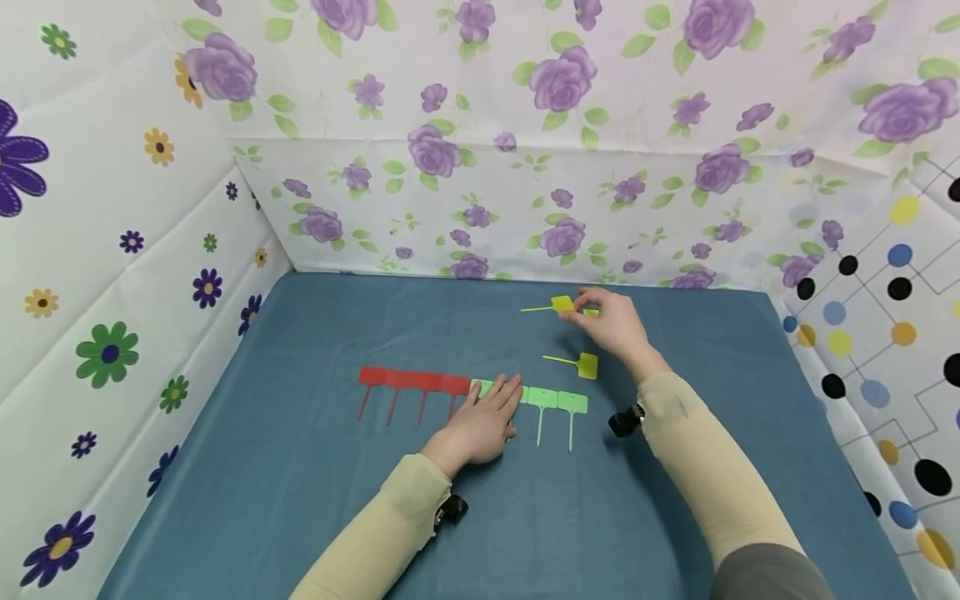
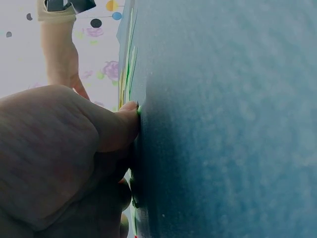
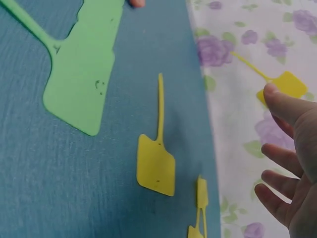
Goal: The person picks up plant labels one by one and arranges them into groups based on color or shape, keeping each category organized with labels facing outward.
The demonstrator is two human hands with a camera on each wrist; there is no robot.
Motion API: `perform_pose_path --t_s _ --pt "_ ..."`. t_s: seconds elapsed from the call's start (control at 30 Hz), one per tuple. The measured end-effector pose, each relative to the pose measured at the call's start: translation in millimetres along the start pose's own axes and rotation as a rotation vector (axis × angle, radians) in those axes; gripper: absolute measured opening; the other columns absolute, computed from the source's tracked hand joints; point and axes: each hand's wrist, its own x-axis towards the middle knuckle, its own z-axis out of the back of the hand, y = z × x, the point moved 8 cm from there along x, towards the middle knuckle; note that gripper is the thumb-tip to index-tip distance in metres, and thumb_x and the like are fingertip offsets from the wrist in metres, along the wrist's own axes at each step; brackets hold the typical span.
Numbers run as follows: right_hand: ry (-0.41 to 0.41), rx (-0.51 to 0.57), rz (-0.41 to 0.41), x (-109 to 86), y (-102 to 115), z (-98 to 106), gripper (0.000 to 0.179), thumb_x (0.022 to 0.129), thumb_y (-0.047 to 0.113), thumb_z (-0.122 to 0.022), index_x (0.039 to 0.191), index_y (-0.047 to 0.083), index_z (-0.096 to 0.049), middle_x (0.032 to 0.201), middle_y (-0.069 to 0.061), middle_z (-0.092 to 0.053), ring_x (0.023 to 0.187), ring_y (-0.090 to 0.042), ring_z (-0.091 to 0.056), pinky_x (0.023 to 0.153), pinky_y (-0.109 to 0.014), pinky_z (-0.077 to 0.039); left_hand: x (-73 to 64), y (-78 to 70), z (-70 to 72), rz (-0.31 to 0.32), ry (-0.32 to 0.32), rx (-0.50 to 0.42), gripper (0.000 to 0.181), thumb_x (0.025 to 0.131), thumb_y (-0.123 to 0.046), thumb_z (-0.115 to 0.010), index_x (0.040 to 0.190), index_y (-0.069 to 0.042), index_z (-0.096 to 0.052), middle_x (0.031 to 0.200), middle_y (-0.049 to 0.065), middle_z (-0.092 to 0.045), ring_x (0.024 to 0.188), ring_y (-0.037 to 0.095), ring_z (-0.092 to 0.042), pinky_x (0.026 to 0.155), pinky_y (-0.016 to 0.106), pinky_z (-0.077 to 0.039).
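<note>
My right hand (image 1: 611,325) pinches a yellow plastic tag (image 1: 562,304) with a thin tail between thumb and index finger, off the table. In the right wrist view the pinched yellow tag (image 3: 290,86) shows beside spread fingers. Another yellow tag (image 1: 588,367) lies on the table below that hand, its tail pointing left. My left hand (image 1: 480,423) rests fingers-forward on a row of green tags (image 1: 543,398), hiding part of it. Red tags (image 1: 412,381) continue the row to the left, tails toward me. In the left wrist view the left hand (image 2: 54,148) presses against the tabletop.
More yellow tags (image 3: 202,192) lie near the table's far side, partly behind my right hand in the head view. The blue-grey tabletop (image 1: 300,500) meets a floral cloth wall (image 1: 510,175) at the back. Patterned cloth also rises at both sides.
</note>
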Motion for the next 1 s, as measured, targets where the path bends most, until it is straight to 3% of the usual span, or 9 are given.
perform_pose_path --t_s 0.1,0.17,0.23,0.3,0.33,0.53,0.6,0.77,1.0 --pt "-0.047 0.032 -0.023 -4.6 -3 8 0.037 0.094 0.053 -0.082 0.095 0.016 -0.078 0.147 -0.011 -0.066 0.080 -0.036 -0.066 0.064 -0.044 -0.052 0.4 0.2 -1.0 0.002 0.001 -0.001 0.070 0.116 -0.035 -0.048 0.174 -0.014 -0.015 0.181 0.000 -0.002 0.165 0.021 0.001 0.133 0.052 -0.004" --pt "-0.073 0.060 -0.044 -9.1 -6 14 0.037 0.093 0.053 -0.082 0.094 0.016 -0.080 0.147 -0.010 -0.066 0.079 -0.036 -0.065 0.064 -0.044 -0.052 0.4 0.4 -1.2 0.003 0.003 -0.005 0.070 0.116 -0.035 -0.048 0.174 -0.014 -0.015 0.181 0.000 -0.002 0.165 0.021 0.001 0.133 0.053 -0.004" --pt "-0.088 0.082 -0.063 -13.9 -10 19 0.039 0.094 0.054 -0.082 0.094 0.014 -0.081 0.148 -0.009 -0.066 0.094 -0.034 -0.070 0.079 -0.046 -0.060 -0.2 0.2 -0.6 0.004 0.003 -0.005 0.070 0.116 -0.035 -0.049 0.174 -0.014 -0.016 0.181 0.000 -0.003 0.165 0.022 0.000 0.133 0.053 -0.004" --pt "-0.096 0.110 -0.078 -19.0 -15 24 0.043 0.095 0.055 -0.080 0.095 0.012 -0.081 0.148 -0.008 -0.066 0.124 -0.036 -0.066 0.100 -0.054 -0.057 -0.9 0.2 0.3 0.006 0.002 -0.006 0.070 0.115 -0.034 -0.049 0.173 -0.014 -0.017 0.181 0.001 -0.004 0.165 0.022 -0.001 0.133 0.053 -0.004" --pt "-0.094 0.129 -0.084 -21.5 -17 26 0.045 0.096 0.056 -0.078 0.096 0.010 -0.080 0.149 -0.007 -0.066 0.130 -0.038 -0.063 0.103 -0.057 -0.055 -0.8 0.3 0.8 0.006 0.001 -0.006 0.070 0.115 -0.034 -0.050 0.173 -0.013 -0.017 0.181 0.001 -0.004 0.165 0.022 -0.001 0.133 0.053 -0.005" --pt "-0.063 0.205 -0.109 -36.6 -31 31 0.054 0.102 0.057 -0.069 0.107 0.003 -0.076 0.151 -0.004 -0.064 0.113 -0.034 -0.074 0.072 -0.039 -0.060 -1.0 0.1 2.8 -0.001 -0.005 -0.004 0.069 0.115 -0.033 -0.050 0.173 -0.013 -0.018 0.181 0.002 -0.006 0.166 0.024 -0.003 0.133 0.054 -0.006" --pt "-0.047 0.196 -0.110 -42.7 -36 31 0.055 0.104 0.057 -0.066 0.110 0.003 -0.074 0.152 -0.006 -0.063 0.119 -0.035 -0.072 0.079 -0.040 -0.061 -0.9 -0.6 3.0 -0.005 -0.003 -0.009 0.070 0.115 -0.033 -0.050 0.173 -0.012 -0.017 0.181 0.002 -0.005 0.166 0.024 -0.002 0.133 0.054 -0.005" --pt "0.005 0.176 -0.105 -59.2 -50 31 0.055 0.110 0.055 -0.054 0.118 0.002 -0.068 0.159 -0.012 -0.055 0.137 -0.042 -0.058 0.100 -0.060 -0.055 0.5 0.3 0.9 0.001 -0.002 -0.011 0.069 0.116 -0.033 -0.050 0.173 -0.013 -0.017 0.181 0.002 -0.005 0.166 0.023 -0.002 0.133 0.053 -0.005" --pt "0.067 0.157 -0.070 -85.1 -66 34 0.051 0.114 0.048 -0.050 0.114 0.000 -0.067 0.167 -0.015 -0.044 0.146 -0.045 -0.048 0.101 -0.061 -0.050 0.9 0.4 0.1 -0.003 0.003 -0.006 0.069 0.116 -0.034 -0.048 0.174 -0.014 -0.015 0.181 0.001 -0.003 0.165 0.022 0.001 0.133 0.053 -0.004"
